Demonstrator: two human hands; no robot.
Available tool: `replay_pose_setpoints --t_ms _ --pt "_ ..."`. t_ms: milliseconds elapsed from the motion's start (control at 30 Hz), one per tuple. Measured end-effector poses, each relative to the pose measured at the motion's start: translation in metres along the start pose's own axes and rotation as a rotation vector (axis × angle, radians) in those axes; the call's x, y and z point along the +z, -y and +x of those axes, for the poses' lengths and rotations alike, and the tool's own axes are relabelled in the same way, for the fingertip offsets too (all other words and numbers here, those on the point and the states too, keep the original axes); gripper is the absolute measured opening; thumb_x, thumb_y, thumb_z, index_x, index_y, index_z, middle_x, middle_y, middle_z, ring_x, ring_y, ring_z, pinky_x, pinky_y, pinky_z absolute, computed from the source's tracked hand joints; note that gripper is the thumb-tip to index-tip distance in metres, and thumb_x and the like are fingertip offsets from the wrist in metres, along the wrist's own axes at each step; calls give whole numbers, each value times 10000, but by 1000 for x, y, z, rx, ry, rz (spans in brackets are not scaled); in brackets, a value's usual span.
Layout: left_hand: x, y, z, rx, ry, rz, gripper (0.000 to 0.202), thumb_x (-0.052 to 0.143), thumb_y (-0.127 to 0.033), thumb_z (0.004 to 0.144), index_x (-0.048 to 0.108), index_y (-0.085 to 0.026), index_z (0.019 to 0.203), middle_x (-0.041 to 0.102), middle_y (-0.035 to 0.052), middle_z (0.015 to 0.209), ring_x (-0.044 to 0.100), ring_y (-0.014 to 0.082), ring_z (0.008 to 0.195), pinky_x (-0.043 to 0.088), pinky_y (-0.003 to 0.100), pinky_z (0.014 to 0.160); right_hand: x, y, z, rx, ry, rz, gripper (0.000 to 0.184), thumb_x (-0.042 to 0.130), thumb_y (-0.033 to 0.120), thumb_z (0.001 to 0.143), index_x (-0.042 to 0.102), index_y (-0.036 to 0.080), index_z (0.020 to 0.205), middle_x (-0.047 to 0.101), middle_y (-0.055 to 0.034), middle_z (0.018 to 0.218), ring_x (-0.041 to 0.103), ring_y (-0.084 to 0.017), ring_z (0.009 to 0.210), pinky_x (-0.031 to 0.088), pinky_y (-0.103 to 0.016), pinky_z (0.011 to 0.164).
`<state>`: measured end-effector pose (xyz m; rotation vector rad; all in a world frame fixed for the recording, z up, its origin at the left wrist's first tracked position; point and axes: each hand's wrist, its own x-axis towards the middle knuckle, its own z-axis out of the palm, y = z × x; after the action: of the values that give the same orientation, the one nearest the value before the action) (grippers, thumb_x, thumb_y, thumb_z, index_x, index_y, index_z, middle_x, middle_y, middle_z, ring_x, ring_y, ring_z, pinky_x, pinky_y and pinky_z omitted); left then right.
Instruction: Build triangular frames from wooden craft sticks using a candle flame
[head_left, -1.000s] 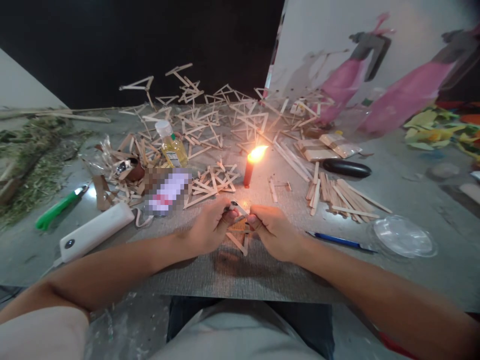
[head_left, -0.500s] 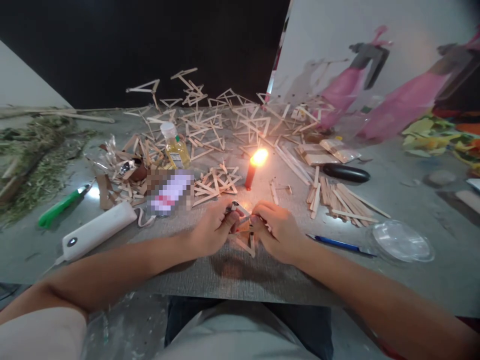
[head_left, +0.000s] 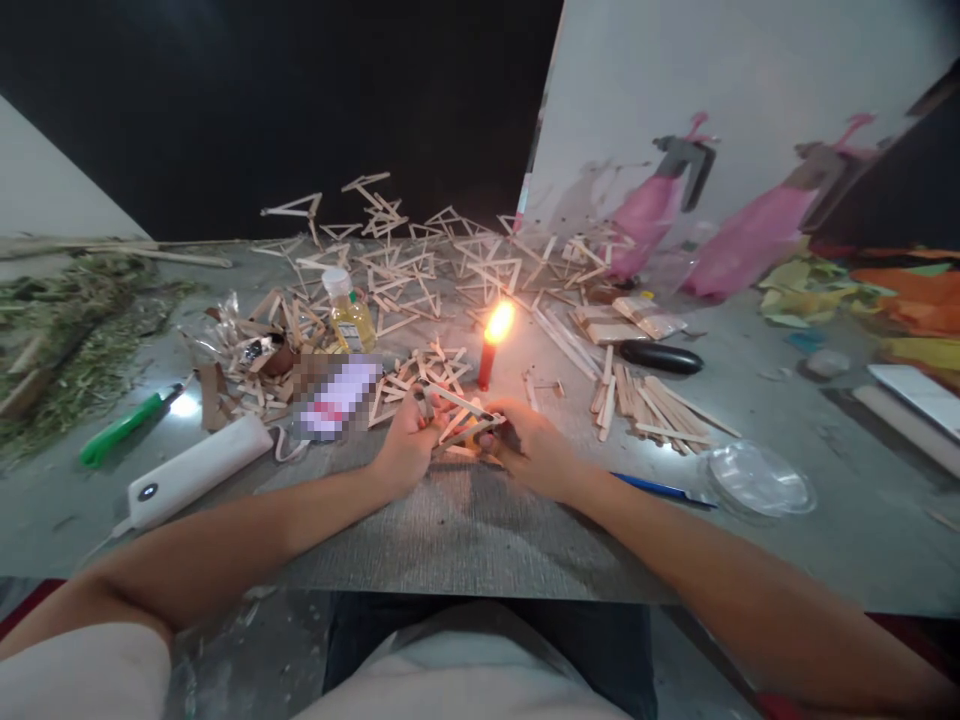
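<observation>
My left hand and my right hand meet over the grey mat, both closed on a small frame of wooden sticks held just above the mat. The left fingers pinch its left corner, the right fingers its right end. A lit red candle stands right behind the hands, its flame leaning right.
Many stick triangles litter the far table. Loose sticks, a blue pen and a clear lid lie right. A glue bottle, white power bank and green cutter lie left.
The stick frame has come up off the mat and moved a little left and farther away, both hands with it. The camera has tilted up and back.
</observation>
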<state>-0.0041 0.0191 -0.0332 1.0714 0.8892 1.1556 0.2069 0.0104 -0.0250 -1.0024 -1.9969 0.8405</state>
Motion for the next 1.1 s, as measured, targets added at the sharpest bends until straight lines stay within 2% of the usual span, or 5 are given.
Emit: replay_pose_setpoints --t_ms 233,433,733,867,1100 --pt "-2 -2 -4 31 99 10 515 758 -269 796 510 -233 1246 727 72 1145 755 243 970 633 366 766 6 -4 -2 -44 -22 206 141 579 356 1016 644 230 1011 592 -119 1341 600 -250 1260 512 -458 1052" --pt "-5 -2 -1 -7 241 49 484 739 -197 830 531 -176 1266 761 84 1003 746 209 865 604 322 751 12 -6 -4 117 -44 466 513 689 544 944 493 240 1307 678 -101 1156 720 -202 963 621 -394 850" --pt "1 0 -10 -23 335 99 331 841 -264 761 589 -180 959 660 5 862 642 153 785 539 257 691 11 4 -2 308 208 686 500 878 592 717 611 185 830 649 5 786 629 -147 731 537 -293 716" --pt "0 2 -13 -77 391 72 401 853 -343 778 600 -186 1047 676 31 930 665 180 826 565 311 744 2 7 -1 338 308 755 573 883 650 678 628 176 876 667 -10 824 639 -155 758 529 -286 722" --pt "0 8 -13 -127 414 1 429 846 -353 797 611 -208 1126 695 52 1032 691 218 956 565 352 861 8 4 -1 379 244 740 582 883 642 699 629 167 919 683 -23 872 640 -151 775 524 -287 731"
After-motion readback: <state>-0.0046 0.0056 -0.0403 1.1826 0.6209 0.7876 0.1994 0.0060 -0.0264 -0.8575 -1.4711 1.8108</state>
